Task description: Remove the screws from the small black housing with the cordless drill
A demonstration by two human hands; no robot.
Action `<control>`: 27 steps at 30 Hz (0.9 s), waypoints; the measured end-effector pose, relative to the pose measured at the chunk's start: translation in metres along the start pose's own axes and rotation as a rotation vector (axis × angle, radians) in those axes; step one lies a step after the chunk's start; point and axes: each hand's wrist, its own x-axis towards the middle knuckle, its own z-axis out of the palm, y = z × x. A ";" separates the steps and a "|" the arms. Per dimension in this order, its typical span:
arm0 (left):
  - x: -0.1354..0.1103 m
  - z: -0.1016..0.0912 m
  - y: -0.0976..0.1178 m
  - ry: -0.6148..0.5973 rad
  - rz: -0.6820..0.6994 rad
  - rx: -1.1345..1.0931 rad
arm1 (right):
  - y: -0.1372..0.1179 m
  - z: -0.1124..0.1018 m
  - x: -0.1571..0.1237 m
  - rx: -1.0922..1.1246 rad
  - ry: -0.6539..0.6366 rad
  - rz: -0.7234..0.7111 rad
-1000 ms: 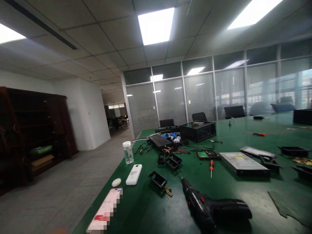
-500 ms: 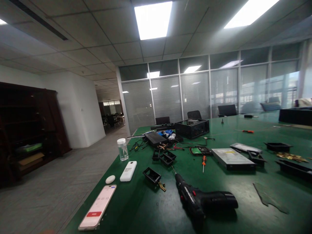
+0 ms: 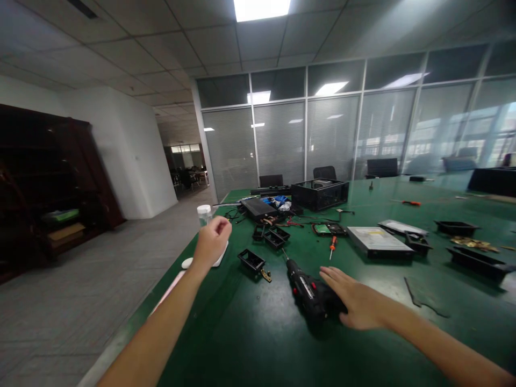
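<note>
My right hand lies flat with its fingers stretched out over the rear of a black cordless drill, which rests on the green table. My left hand is raised above the table's left edge, fingers curled loosely, nothing visible in them. Below and behind it lie a white remote, mostly hidden, a white oval object and a phone partly covered by my forearm. A clear bottle with a white cap stands just beyond the left hand.
Small black trays and a brass bit lie ahead of the drill. Farther on are an orange screwdriver, an optical drive, an open computer case and cables. Dark shelving stands left, across open floor.
Both arms have come into view: the right hand has landed on the drill and the left hand has risen over the remote. The camera has tilted downward.
</note>
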 end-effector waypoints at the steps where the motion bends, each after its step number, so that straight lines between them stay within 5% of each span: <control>1: -0.003 0.013 -0.007 -0.086 -0.008 0.040 | 0.004 0.015 0.007 -0.028 -0.031 0.013; 4: -0.009 0.058 -0.029 -0.302 -0.166 0.265 | 0.011 0.041 0.020 -0.089 -0.049 0.037; 8: -0.013 0.105 -0.051 -0.572 -0.484 0.255 | 0.007 0.046 0.030 -0.135 0.019 0.015; 13: -0.010 0.125 -0.062 -0.513 -0.457 0.278 | 0.005 0.047 0.032 -0.158 0.046 0.025; 19: -0.022 0.117 -0.047 -0.207 -0.154 0.514 | 0.009 0.041 0.032 -0.116 0.045 0.099; 23: -0.040 0.116 -0.017 -0.331 0.401 0.432 | 0.010 0.029 0.032 0.003 0.138 0.161; 27: -0.052 0.127 0.004 -0.458 0.646 0.483 | 0.014 0.012 0.039 0.321 0.288 0.122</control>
